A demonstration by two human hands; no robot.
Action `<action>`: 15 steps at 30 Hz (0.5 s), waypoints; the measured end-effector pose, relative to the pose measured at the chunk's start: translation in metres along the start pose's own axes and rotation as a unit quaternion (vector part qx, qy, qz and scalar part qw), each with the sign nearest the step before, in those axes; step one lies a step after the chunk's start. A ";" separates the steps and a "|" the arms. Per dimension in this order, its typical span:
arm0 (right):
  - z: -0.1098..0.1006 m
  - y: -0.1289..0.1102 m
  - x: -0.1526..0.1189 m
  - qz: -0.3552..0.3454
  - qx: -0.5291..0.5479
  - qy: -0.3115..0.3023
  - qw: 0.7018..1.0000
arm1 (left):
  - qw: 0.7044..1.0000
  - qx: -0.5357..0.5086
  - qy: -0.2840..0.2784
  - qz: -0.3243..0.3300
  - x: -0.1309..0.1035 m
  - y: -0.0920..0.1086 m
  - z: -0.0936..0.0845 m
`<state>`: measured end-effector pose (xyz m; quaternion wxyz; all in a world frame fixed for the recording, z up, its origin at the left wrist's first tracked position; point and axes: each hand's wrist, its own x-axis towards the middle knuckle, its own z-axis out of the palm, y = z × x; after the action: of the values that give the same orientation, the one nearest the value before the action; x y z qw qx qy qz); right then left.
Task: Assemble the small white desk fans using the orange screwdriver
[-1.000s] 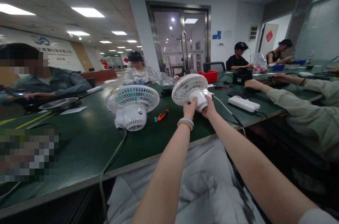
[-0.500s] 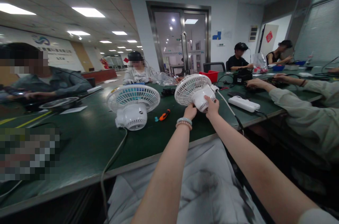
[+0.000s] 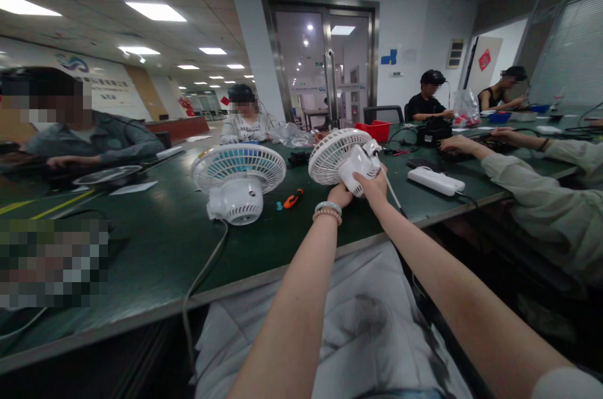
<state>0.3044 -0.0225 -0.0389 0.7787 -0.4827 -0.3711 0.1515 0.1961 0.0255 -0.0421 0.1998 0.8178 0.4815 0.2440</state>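
A white electric fan with a round slatted grille is tilted between my two hands over the green table. My left hand grips it from below, its fingers partly hidden behind the motor housing. On the housing's right side, my right hand is closed round it. The fan's white cord runs down past my right wrist. To the left, a second white fan rests on the table, its cord hanging over the front edge. An orange-and-black screwdriver lies between the fans, beside a small teal piece.
A white power strip and a dark phone lie to the right, near a co-worker's hands. Behind the held fan stands a red bin. Other people sit around the green table.
My hands have turned the fan, so a joint on its housing now faces up toward me. The right hand has shifted slightly up on it. The other fan stays in place.
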 end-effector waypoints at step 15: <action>0.002 0.001 -0.001 -0.007 0.005 0.030 1.000 | 1.000 0.000 0.002 0.010 -0.006 0.005 -0.004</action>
<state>0.3025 -0.0210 -0.0396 0.7928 -0.4808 -0.3502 0.1327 0.1948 0.0189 -0.0378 0.1966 0.8219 0.4740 0.2471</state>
